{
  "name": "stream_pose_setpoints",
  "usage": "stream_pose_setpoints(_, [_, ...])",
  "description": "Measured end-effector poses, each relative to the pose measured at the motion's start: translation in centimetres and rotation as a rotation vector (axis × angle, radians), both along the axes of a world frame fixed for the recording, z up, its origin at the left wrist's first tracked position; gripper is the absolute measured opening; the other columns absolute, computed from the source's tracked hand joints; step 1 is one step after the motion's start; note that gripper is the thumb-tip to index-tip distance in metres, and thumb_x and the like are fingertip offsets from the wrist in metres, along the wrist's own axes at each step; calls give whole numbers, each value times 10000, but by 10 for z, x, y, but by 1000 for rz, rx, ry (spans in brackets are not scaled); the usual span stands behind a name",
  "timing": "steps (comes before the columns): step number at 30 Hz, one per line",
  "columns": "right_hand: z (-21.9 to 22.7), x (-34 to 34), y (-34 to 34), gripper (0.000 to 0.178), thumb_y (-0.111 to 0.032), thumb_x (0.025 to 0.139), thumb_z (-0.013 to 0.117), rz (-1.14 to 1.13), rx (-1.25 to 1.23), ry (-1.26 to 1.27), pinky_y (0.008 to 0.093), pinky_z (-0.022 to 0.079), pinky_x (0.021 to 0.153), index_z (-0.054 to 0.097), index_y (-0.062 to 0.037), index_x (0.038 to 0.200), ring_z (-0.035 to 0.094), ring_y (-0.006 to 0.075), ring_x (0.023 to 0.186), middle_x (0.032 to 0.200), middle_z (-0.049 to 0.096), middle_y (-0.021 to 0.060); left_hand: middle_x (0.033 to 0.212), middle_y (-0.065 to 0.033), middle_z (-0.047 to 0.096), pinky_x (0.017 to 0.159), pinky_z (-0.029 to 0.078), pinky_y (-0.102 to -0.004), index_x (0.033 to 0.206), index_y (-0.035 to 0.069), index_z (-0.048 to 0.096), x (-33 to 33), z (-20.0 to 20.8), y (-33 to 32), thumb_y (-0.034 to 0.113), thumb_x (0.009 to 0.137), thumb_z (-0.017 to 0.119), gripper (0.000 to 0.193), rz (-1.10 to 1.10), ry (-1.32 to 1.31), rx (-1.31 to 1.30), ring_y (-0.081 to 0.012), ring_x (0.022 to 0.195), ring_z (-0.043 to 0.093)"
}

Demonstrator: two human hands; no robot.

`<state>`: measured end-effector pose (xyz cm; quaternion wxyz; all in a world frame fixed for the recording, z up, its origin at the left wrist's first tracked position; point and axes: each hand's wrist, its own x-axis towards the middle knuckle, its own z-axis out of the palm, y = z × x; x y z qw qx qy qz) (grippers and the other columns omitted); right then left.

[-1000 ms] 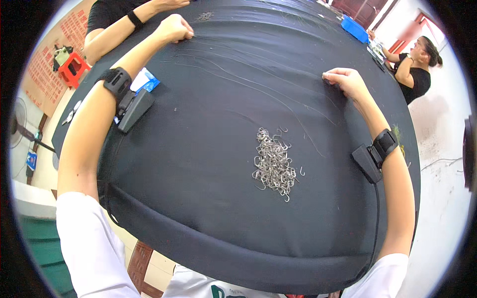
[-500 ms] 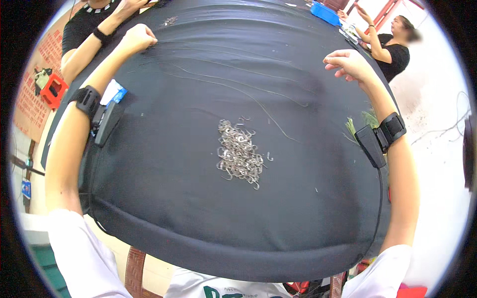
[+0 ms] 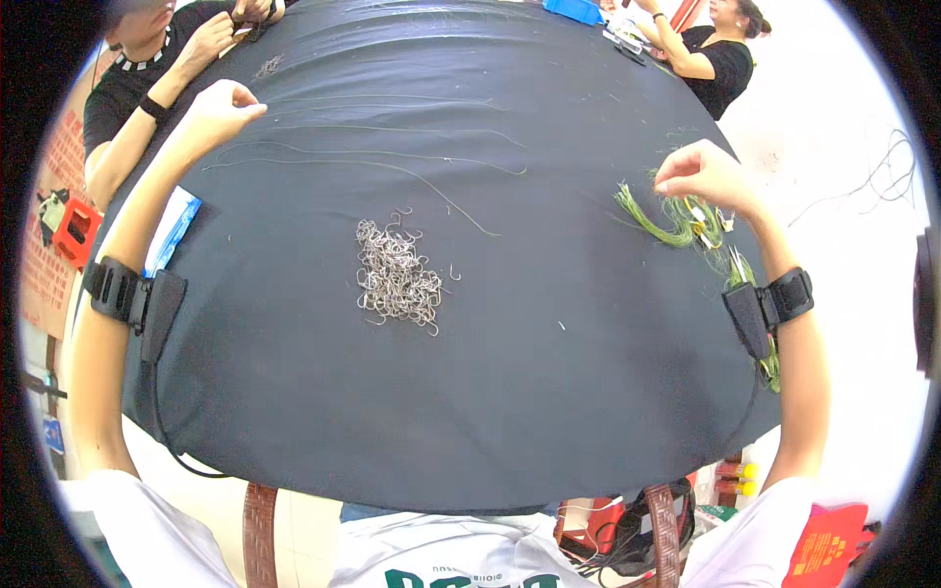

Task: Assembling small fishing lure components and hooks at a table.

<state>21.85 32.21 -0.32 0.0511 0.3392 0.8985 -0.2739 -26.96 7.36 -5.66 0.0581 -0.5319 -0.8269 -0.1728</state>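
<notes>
Plain dark slate across the counter (image 3: 529,392). Silver-grey in the hooks (image 3: 397,274). Yellow-green in the bundles of line (image 3: 651,227) by the right edge; white and blue on the packet (image 3: 173,229) at the left edge; bright blue on the box (image 3: 573,11), far edge.

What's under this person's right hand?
Green strands show just below the right hand in the picture, lying on the dark cloth. Whatever the hand itself covers can't be seen, and it's unclear whether it touches the strands.
</notes>
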Motion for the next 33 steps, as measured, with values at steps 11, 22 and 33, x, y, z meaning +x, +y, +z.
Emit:
stream_pose_setpoints(11, [-26, 7, -78, 114, -127, 749, 701, 148, 336, 200, 279, 410, 602, 624, -58, 795, 498, 145, 655, 734, 569, 17, 1014, -104, 633, 789, 501, -320, 957, 25, 656, 141, 27, -42, 206, 833, 648, 221, -381, -87, 47, -203, 926, 607])
stream_pose_setpoints(22, [-6, -12, -136, 93, -109, 767, 680, 236, 191, 329, 261, 382, 593, 610, -49, 785, 486, 125, 676, 758, 534, 18, 969, -156, 609, 710, 497, -355, 1012, -7, 598, 265, 12, -29, 107, 823, 629, 223, -822, -213, 309, -269, 810, 621])
stream_pose_setpoints(33, [-10, -24, -153, 93, -63, 746, 686, 327, 146, 410, 280, 407, 592, 610, -22, 782, 511, 149, 667, 763, 552, 52, 784, -171, 633, 690, 488, -385, 869, -26, 631, 284, 3, -10, 101, 804, 634, 143, -888, -342, 219, -341, 752, 619])
